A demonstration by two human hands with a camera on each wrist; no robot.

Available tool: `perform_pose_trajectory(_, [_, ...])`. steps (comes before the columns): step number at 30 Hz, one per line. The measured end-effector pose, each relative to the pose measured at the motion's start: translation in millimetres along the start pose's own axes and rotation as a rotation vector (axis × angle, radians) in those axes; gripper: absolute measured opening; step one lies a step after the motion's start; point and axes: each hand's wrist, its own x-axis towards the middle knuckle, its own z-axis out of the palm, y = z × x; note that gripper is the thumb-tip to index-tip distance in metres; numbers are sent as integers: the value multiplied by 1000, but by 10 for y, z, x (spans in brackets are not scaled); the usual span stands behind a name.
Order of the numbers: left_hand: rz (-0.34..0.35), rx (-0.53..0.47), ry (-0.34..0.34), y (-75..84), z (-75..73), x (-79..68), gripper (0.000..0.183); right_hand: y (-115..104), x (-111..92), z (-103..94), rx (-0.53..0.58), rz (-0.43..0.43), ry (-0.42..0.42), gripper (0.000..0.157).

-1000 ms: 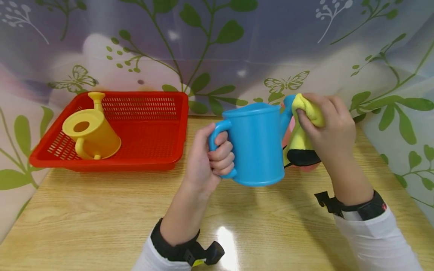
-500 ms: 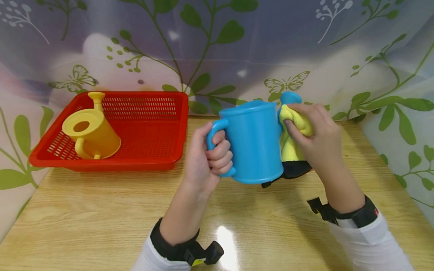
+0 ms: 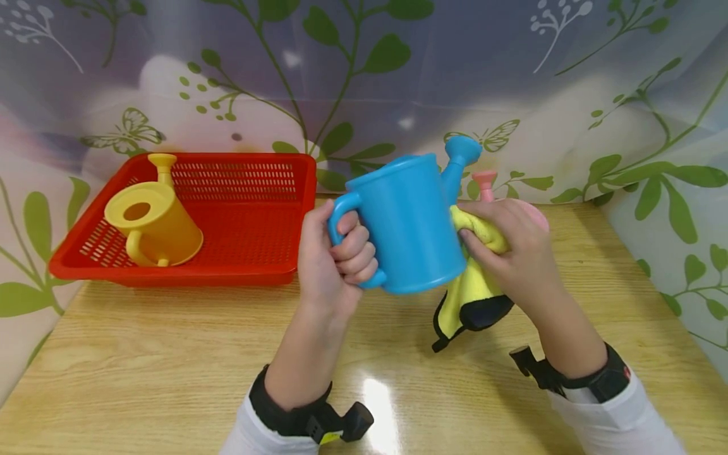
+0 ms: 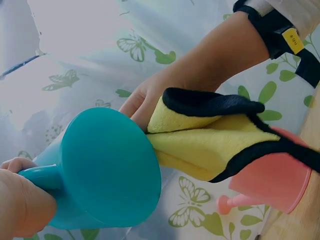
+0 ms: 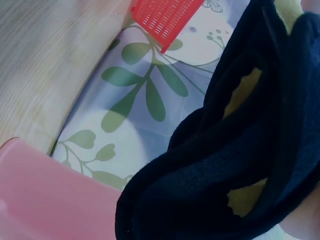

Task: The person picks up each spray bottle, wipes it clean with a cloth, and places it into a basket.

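My left hand (image 3: 335,259) grips the handle of a blue watering can (image 3: 406,227), held up above the table with its spout tilted up to the right. In the left wrist view the can's round base (image 4: 111,167) faces the camera. My right hand (image 3: 514,246) pinches a yellow cloth (image 3: 474,278) with black edging against the can's right side, below the spout. The cloth hangs down in loose folds. Seen from the right wrist, its dark underside (image 5: 215,165) covers most of the right half and hides the fingertips.
A red basket (image 3: 244,268) stands at the left on the wooden table (image 3: 188,366), with a yellow watering can (image 3: 165,227) inside. Behind my right hand stands a pink watering can (image 3: 531,215), partly hidden. A patterned curtain (image 3: 432,76) rises behind the table.
The blue watering can has tipped, its spout rising, and shifted slightly left. My right hand has moved left and down with the cloth, from the spout's upper part to its base.
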Motion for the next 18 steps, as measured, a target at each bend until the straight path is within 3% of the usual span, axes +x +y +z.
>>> perform_pose_trajectory(7, [23, 0, 4, 6, -6, 1, 42, -15, -86, 4, 37, 49, -29, 30])
perform_pose_trajectory(18, [90, -31, 95, 34, -22, -3, 41, 34, -256, -25, 1, 184, -61, 35])
